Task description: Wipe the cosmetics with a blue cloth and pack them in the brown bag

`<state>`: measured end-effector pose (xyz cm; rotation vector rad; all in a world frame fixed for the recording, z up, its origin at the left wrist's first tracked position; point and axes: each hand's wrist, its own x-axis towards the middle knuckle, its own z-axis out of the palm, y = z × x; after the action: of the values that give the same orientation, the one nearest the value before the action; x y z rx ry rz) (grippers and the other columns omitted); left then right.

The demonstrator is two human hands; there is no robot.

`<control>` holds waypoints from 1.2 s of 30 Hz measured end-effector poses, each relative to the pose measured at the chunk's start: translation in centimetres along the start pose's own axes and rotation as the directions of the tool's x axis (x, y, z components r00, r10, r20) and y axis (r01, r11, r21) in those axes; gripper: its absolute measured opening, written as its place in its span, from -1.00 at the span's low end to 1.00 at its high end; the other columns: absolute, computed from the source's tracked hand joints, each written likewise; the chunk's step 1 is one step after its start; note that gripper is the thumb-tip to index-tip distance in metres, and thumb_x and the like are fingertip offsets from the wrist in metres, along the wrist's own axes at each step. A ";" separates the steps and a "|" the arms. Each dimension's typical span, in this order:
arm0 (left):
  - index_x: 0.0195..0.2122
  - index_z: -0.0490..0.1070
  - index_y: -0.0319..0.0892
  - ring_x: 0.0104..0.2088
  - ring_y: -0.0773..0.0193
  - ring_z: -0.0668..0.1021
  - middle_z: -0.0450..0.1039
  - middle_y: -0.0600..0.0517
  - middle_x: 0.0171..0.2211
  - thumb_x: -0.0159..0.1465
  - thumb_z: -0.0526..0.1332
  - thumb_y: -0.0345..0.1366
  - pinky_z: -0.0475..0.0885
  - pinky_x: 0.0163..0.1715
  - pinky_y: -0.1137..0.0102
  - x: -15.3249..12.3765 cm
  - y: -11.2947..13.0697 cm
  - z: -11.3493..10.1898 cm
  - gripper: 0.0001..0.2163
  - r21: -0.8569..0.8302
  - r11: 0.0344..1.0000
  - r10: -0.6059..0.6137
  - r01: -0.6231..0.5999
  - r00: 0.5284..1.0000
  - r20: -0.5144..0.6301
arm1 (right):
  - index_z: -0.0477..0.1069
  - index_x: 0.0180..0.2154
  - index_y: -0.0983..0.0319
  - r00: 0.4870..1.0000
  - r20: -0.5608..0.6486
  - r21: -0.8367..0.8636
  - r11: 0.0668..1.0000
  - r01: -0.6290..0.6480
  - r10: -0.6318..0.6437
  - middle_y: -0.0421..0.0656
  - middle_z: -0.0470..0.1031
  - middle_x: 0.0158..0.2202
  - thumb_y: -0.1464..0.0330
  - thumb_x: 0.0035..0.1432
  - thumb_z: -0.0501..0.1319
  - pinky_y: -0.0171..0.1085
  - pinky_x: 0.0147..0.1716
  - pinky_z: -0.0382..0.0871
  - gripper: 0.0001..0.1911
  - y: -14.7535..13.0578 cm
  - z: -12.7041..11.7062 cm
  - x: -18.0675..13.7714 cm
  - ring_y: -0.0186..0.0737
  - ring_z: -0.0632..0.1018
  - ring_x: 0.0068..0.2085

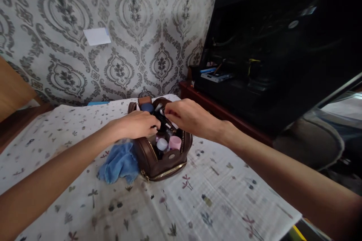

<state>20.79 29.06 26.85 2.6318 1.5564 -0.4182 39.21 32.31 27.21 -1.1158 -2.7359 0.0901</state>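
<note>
A brown leather toiletry bag (152, 160) stands unzipped on the table, with small bottles inside. A pale lilac cap (162, 144) and a pink cap (175, 142) show near its front. My left hand (135, 124) rests over the bag's left side, fingers curled onto a dark item in the bag. My right hand (188, 115) reaches over the bag's top, its fingertips pinching a dark object (164, 115) among the contents. What exactly each hand grips is partly hidden.
A crumpled blue cloth (120, 163) lies against the bag's left side. The table wears a white flower-print cover (198, 203). A dark cabinet (283, 56) on a red-brown stand (215, 107) rises at the right. Patterned wallpaper (141, 26) is behind.
</note>
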 end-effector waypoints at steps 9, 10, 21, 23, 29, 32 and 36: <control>-0.14 0.58 -0.02 -0.20 0.13 0.60 0.62 0.02 -0.21 0.31 0.10 -0.33 0.29 -0.35 0.39 0.3 0.1 0.0 -0.74 0.001 1.000 -0.028 0.028 1.000 -0.005 | 0.52 -0.30 0.25 0.993 0.111 0.175 0.984 0.027 -0.047 -0.11 0.58 -0.30 0.40 0.39 0.09 -0.31 -0.29 0.22 -0.73 -0.9 1.5 -5.7 -0.25 0.53 -0.28; -0.11 0.58 0.00 -0.19 0.13 0.60 0.62 0.02 -0.20 0.31 0.09 -0.32 0.30 -0.34 0.39 0.3 0.1 0.0 -0.73 -0.001 1.000 -0.025 0.025 1.000 -0.016 | 0.52 -0.29 0.25 0.993 0.104 0.187 0.982 0.035 -0.056 -0.12 0.57 -0.29 0.38 0.40 0.09 -0.31 -0.30 0.22 -0.73 -0.9 1.7 -6.0 -0.25 0.52 -0.29; -0.14 0.58 -0.04 -0.15 0.17 0.61 0.63 0.03 -0.19 0.36 0.09 -0.33 0.39 -0.15 0.39 0.6 -0.5 0.7 -0.75 -0.110 0.990 0.067 -0.088 0.980 -0.186 | 0.56 -0.16 0.24 0.998 -0.029 0.280 0.958 0.063 -0.057 -0.08 0.58 -0.21 0.32 0.41 0.08 -0.27 -0.21 0.33 -0.72 -0.1 2.9 -7.2 -0.20 0.56 -0.23; -0.11 0.56 -0.08 -0.12 0.16 0.60 0.62 0.00 -0.13 0.39 0.06 -0.31 0.39 -0.09 0.37 -0.1 -0.4 0.7 -0.74 -0.143 0.984 0.064 -0.109 0.954 -0.292 | 0.57 -0.15 0.24 0.996 -0.068 0.321 0.944 0.071 -0.052 -0.08 0.59 -0.21 0.33 0.40 0.09 -0.28 -0.22 0.36 -0.73 -0.1 2.9 -7.5 -0.22 0.57 -0.24; -0.01 0.48 -0.18 -0.02 0.17 0.57 0.57 -0.05 -0.02 0.43 0.00 -0.26 0.40 0.03 0.32 -5.2 -0.9 2.6 -0.70 -0.365 0.929 -0.220 -0.055 0.712 -0.667 | 0.57 -0.11 0.19 0.963 -0.263 0.423 0.890 0.174 -0.064 -0.03 0.61 -0.08 0.27 0.39 0.10 -0.30 -0.34 0.47 -0.72 -0.8 3.6 -9.3 -0.23 0.61 -0.26; 0.01 0.44 -0.19 -0.02 0.16 0.57 0.56 -0.08 -0.02 0.43 -0.01 -0.24 0.43 0.04 0.30 -7.7 -2.8 6.5 -0.69 -0.484 0.872 -0.416 0.072 0.632 -0.654 | 0.56 -0.10 0.17 0.941 -0.325 0.468 0.850 0.243 -0.090 -0.02 0.60 -0.03 0.30 0.36 0.13 -0.31 -0.39 0.51 -0.77 -1.9 4.7 -10.4 -0.23 0.63 -0.26; 0.11 0.39 -0.21 0.17 0.07 0.46 0.46 -0.17 0.12 0.39 0.00 -0.31 0.31 0.22 0.18 -9.0 -6.0 13.5 -0.66 -0.537 0.771 -0.600 0.343 0.676 -0.429 | 0.53 -0.11 0.20 0.916 -0.337 0.535 0.757 0.375 -0.215 -0.06 0.63 -0.21 0.33 0.37 0.15 -0.34 -0.38 0.49 -0.80 -4.3 6.7 -11.0 -0.28 0.61 -0.32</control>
<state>8.78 21.85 16.72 2.0560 2.2129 0.7387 42.67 21.63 19.60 -0.4655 -2.3431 0.6582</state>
